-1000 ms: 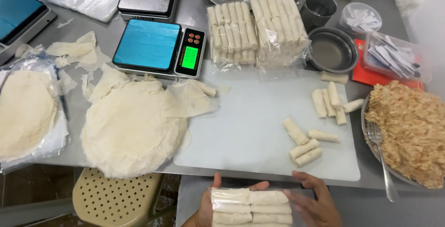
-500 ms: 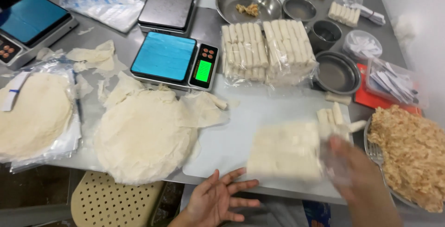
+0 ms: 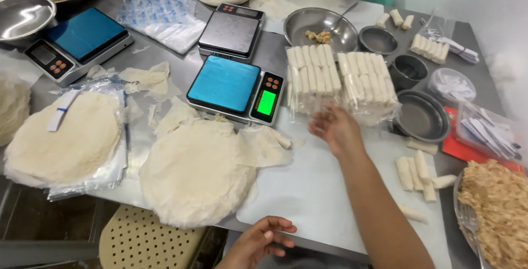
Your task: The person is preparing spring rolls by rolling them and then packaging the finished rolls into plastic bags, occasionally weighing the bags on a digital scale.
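Head view: wrapped roll packs (image 3: 341, 82) just beyond right hand (image 3: 335, 129), touching

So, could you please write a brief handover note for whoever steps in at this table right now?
Right hand: open and empty, reaching at the wrapped packs of rolls stacked beside the blue-topped scale.
Left hand: open and empty at the table's near edge.
Done: several packs stacked.
Left: loose rolls lie unpacked on the white cutting board; wrapper stack and shredded filling remain.
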